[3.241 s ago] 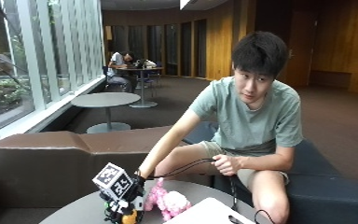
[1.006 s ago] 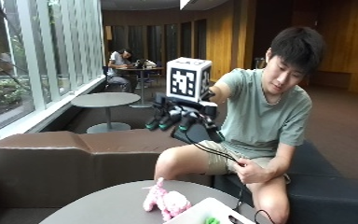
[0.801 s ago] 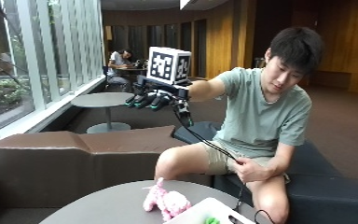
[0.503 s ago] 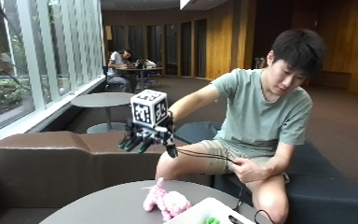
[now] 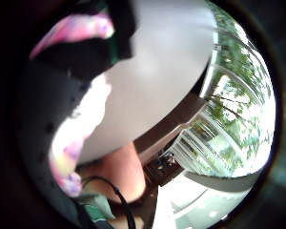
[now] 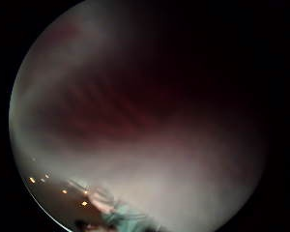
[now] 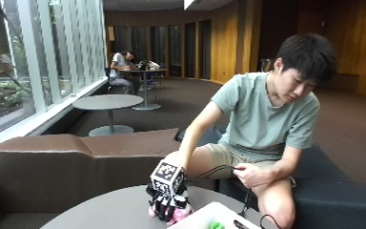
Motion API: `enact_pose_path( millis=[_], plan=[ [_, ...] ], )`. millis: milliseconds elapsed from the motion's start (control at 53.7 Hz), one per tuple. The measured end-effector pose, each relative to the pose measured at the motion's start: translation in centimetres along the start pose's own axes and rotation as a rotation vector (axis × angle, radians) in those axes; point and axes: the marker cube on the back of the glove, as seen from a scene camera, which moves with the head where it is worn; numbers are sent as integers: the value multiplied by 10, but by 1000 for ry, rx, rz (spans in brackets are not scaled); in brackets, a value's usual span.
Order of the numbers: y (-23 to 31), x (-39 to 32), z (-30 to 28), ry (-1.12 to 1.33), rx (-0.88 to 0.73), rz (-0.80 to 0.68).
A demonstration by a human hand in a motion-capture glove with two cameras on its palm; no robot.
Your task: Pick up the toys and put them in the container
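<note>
From the outside view I see the person seated on a dark bench behind a round grey table (image 7: 106,210), leaning forward with the right arm stretched down to the tabletop. The gloved right hand (image 7: 167,202) is down on the pink plush toy (image 7: 178,215), which lies on the table just beside the white container (image 7: 202,218); only pink edges of the toy show under and around the black fingers (image 7: 164,212). The fingers point downward over the toy and touch it, but I cannot tell from any view whether they are curled around it or merely resting on it. A green item (image 7: 216,225) sits inside the container, near its visible rim. The person's bare left hand (image 7: 251,174) rests on the knee, holding a black cable. In the little finger side palm view I note the pink and white plush toy (image 5: 81,138) very close to the palm, a black strap of the hand crossing it, and the grey tabletop (image 5: 157,71) beyond; behind the table's edge are the brown bench back (image 5: 174,126) and the windows with greenery. The thumb side palm view is almost wholly filled by a dark reddish blur pressed close to the lens; I cannot identify it.
</note>
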Motion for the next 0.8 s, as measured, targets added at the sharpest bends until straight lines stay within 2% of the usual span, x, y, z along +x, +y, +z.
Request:
enact_pose_path(
  millis=[93, 224, 317, 391, 801],
  plan=[
    [-8, -1, -12, -62, 72, 12],
    [-12, 27, -11, -77, 64, 150],
    [-14, 46, -35, -116, 117, 221],
    [-11, 56, -62, -194, 122, 214],
    [52, 58, -347, -254, 481, 147]
  ],
)
